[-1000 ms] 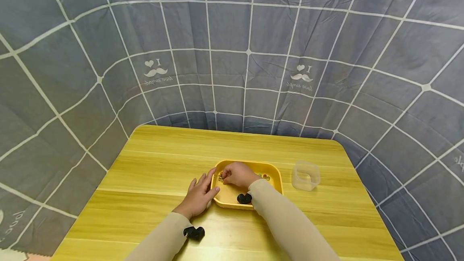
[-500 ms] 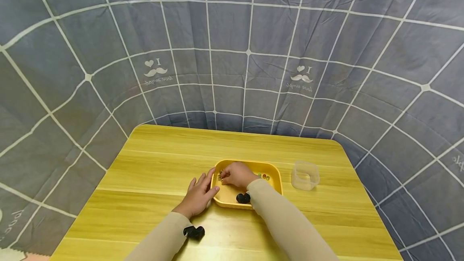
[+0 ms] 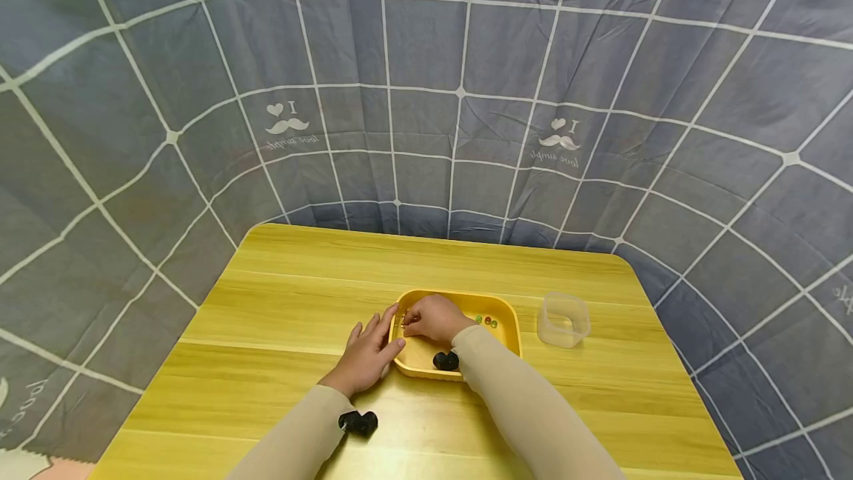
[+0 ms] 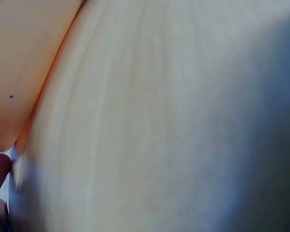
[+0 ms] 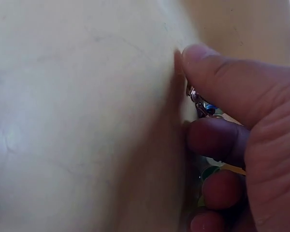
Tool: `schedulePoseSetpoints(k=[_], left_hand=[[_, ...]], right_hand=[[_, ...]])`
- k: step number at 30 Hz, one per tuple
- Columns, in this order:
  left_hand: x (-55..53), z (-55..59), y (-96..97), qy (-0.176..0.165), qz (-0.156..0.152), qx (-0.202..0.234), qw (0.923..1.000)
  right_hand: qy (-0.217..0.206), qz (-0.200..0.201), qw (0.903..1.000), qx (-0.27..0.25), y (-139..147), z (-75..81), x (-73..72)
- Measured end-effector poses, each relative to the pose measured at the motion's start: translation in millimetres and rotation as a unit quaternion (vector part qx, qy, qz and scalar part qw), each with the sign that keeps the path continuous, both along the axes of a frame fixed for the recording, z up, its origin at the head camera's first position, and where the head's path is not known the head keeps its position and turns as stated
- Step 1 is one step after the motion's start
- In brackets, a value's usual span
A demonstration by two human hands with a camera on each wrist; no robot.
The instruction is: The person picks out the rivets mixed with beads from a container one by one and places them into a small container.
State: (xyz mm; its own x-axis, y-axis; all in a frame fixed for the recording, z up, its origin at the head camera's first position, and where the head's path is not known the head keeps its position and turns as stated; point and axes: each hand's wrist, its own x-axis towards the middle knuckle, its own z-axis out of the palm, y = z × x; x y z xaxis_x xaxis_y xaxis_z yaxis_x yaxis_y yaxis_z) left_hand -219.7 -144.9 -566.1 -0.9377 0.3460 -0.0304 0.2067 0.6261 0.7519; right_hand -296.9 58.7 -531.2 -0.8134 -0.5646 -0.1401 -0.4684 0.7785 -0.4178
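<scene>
A yellow rectangular tray (image 3: 416, 372) rests on the wooden table. My left hand (image 3: 363, 361) lies at its left end in the head view, fingers spread and thumb along the rim. Down inside the tray's left part is my right hand (image 3: 435, 319), its fingers curled and thumb stretched toward the floor. Small shiny pieces (image 5: 199, 102) show in the gap between thumb (image 5: 227, 75) and curled fingers in the right wrist view; whether any is pinched I cannot tell. Green and red glass beads (image 3: 488, 321) lie at the tray's right side.
To the right of the tray stands a clear plastic container (image 3: 563, 321). The table (image 3: 300, 302) ends at a grey checked curtain (image 3: 426, 124) behind. Black wrist cameras (image 3: 358, 423) are worn on both sleeves.
The right hand stays low in the tray's left part, its fingertips shifting slightly among the small pieces. The left hand keeps its place at the rim. The head view has tilted slightly.
</scene>
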Motion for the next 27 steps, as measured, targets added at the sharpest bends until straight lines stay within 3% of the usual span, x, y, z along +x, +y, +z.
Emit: schedulePoseSetpoints(k=[17, 27], left_hand=[[-2.0, 4.9, 7.7, -0.002, 0.007, 0.009, 0.9999], [-2.5, -0.5, 8.2, 0.005, 0.01, 0.011, 0.9999]], right_hand=[[-0.002, -0.003, 1.0, -0.006, 4.2, -3.1, -6.9], [-0.003, -0.012, 0.9999, -0.008, 3.9, -5.8, -6.4]])
